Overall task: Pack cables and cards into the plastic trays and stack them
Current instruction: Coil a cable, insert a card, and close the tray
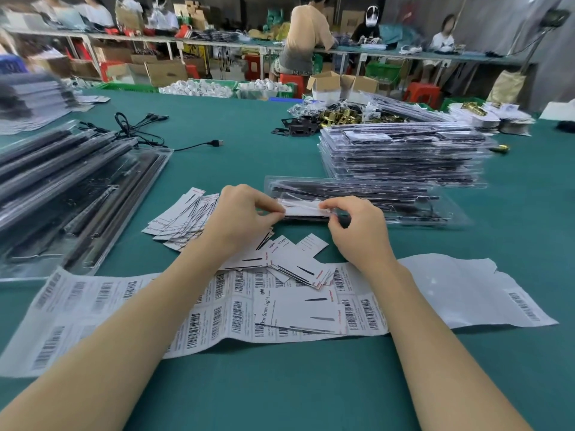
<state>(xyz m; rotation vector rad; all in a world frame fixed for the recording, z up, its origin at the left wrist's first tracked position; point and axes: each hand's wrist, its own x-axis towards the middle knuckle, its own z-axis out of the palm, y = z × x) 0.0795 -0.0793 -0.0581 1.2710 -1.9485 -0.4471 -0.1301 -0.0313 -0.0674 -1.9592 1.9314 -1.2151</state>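
Card (303, 207) pinched by both hands (over tray (404, 200)).

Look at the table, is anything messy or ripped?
Yes. The white cards lie in loose, fanned heaps instead of a neat pile, more scattered over the barcode label sheet. That sheet's right end has a ragged, torn edge. Both hands pinch one card at the open tray.

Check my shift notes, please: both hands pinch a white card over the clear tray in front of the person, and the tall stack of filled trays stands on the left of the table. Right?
Not quite. The head view shows the tall stack of filled trays on the right of the table. The rest holds: the left hand and right hand pinch a white card over the clear tray.
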